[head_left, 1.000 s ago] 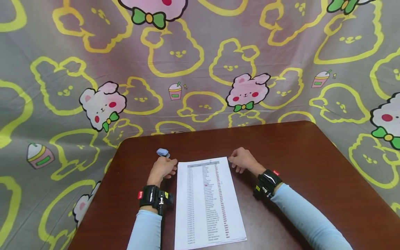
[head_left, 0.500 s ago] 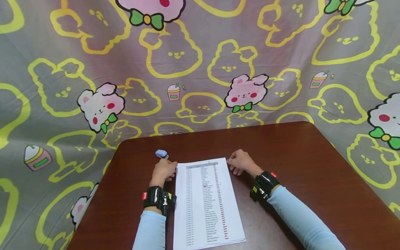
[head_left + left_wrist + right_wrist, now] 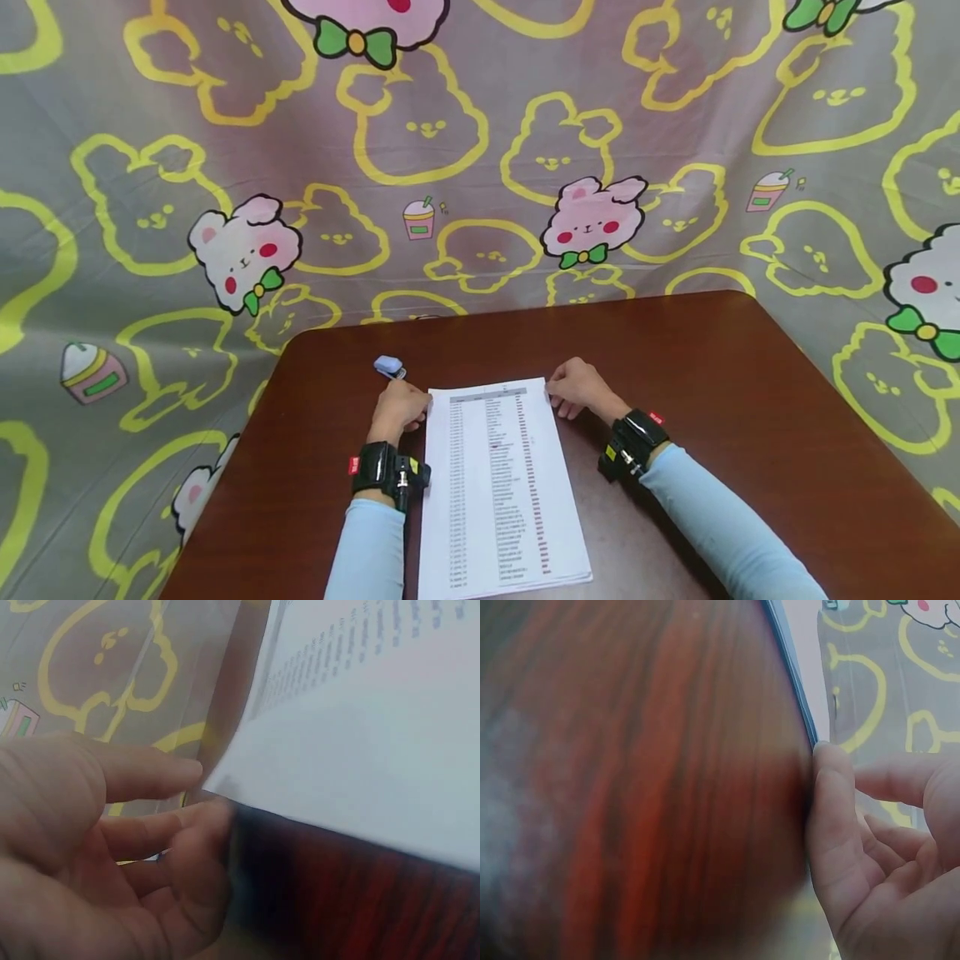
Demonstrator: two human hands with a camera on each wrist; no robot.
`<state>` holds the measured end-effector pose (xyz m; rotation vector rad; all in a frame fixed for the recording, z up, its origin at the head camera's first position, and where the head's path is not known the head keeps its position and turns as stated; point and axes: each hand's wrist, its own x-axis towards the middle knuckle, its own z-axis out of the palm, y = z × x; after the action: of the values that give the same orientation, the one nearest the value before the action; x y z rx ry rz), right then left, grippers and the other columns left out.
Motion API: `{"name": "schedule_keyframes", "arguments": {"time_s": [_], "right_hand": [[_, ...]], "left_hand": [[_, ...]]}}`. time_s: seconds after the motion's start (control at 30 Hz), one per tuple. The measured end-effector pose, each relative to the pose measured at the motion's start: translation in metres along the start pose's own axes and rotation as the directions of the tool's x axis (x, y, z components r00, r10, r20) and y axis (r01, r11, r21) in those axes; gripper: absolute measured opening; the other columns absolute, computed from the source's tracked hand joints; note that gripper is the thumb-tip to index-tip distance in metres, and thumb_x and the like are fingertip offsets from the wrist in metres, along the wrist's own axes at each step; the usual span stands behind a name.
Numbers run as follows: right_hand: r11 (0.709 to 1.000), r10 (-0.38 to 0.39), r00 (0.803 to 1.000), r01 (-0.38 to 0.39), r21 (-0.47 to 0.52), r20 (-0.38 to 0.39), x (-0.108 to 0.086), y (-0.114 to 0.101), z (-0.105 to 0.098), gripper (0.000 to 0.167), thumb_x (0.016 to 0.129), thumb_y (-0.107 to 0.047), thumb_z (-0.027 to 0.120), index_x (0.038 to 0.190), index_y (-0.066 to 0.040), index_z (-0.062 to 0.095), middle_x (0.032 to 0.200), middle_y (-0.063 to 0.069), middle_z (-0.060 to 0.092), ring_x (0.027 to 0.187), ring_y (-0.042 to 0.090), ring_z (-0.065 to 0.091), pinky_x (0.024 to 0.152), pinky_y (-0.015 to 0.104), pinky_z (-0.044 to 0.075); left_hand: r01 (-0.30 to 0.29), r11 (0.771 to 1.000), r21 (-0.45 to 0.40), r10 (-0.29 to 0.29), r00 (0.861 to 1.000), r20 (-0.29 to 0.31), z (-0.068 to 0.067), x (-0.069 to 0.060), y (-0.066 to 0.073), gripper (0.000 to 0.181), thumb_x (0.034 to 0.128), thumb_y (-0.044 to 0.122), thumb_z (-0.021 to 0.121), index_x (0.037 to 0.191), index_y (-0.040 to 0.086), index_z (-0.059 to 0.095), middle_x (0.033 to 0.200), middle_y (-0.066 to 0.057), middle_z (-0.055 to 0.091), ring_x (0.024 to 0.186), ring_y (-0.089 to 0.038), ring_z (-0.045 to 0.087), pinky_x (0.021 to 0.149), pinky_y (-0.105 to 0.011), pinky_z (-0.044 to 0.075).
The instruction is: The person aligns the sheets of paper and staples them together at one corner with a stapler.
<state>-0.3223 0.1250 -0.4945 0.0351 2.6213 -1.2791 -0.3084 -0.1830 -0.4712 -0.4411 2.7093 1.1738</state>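
A stack of printed paper (image 3: 487, 492) lies on the table in the head view, with columns of text and red marks on its top sheet. My left hand (image 3: 401, 410) is at its top left corner. In the left wrist view, that paper corner sits between the thumb and index fingertips (image 3: 214, 808), which pinch it. At the top right corner, my right hand (image 3: 579, 388) touches the stack's edge with its index fingertip (image 3: 823, 754). Its other fingers are loosely bent. A small light blue stapler (image 3: 390, 366) lies just beyond the left hand.
The brown wooden table (image 3: 675, 358) reaches back to a grey curtain (image 3: 480, 167) with yellow bear outlines. Black wrist cameras are strapped over both light blue sleeves (image 3: 367, 550).
My left hand and forearm have shifted a little to the right, towards the paper's corner. The right hand stays at its corner, with its forearm slightly further left.
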Motion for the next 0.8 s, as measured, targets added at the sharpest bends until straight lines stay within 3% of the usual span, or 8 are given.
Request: {"name": "schedule_keyframes", "arguments": {"time_s": [0.1, 0.27, 0.5, 0.8], "right_hand": [[1.0, 0.004, 1.0, -0.004, 0.014, 0.008, 0.0, 0.0, 0.0, 0.014, 0.091, -0.015, 0.066, 0.092, -0.001, 0.07, 0.071, 0.011, 0.068, 0.052, 0.021, 0.066, 0.051, 0.03, 0.055], [1.0, 0.008, 1.0, -0.008, 0.027, 0.013, 0.001, 0.0, -0.001, 0.014, 0.091, -0.015, 0.066, 0.092, -0.002, 0.07, 0.071, 0.011, 0.068, 0.053, 0.021, 0.067, 0.051, 0.031, 0.055], [0.999, -0.008, 1.0, 0.007, 0.032, 0.007, 0.002, 0.0, -0.001, 0.012, 0.09, -0.014, 0.067, 0.09, -0.002, 0.07, 0.07, 0.011, 0.068, 0.052, 0.021, 0.066, 0.05, 0.031, 0.055], [0.997, -0.036, 0.998, 0.034, 0.069, 0.042, 0.005, 0.003, -0.003, 0.024, 0.091, -0.026, 0.068, 0.102, -0.005, 0.064, 0.08, 0.011, 0.066, 0.056, 0.023, 0.064, 0.05, 0.031, 0.054]], "left_hand": [[-0.009, 1.0, 0.007, 0.009, 1.0, 0.006, 0.001, 0.001, -0.003, 0.019, 0.0856, 0.012, 0.065, 0.096, -0.001, 0.073, 0.063, -0.004, 0.059, 0.054, -0.014, 0.054, 0.049, -0.024, 0.045], [0.008, 1.0, -0.027, -0.007, 0.999, 0.05, 0.001, 0.001, -0.004, 0.023, 0.0893, 0.016, 0.067, 0.105, 0.0, 0.072, 0.069, -0.005, 0.059, 0.062, -0.017, 0.053, 0.052, -0.026, 0.043], [-0.032, 0.998, -0.054, 0.038, 0.994, 0.106, -0.003, -0.004, -0.006, 0.024, 0.0912, 0.018, 0.066, 0.108, 0.002, 0.069, 0.076, -0.006, 0.061, 0.068, -0.018, 0.054, 0.057, -0.029, 0.039], [-0.085, 0.973, -0.215, 0.113, 0.986, 0.12, -0.014, -0.009, -0.017, 0.028, 0.0947, 0.023, 0.064, 0.118, 0.009, 0.066, 0.091, -0.006, 0.067, 0.077, -0.017, 0.06, 0.064, -0.028, 0.044]]}}
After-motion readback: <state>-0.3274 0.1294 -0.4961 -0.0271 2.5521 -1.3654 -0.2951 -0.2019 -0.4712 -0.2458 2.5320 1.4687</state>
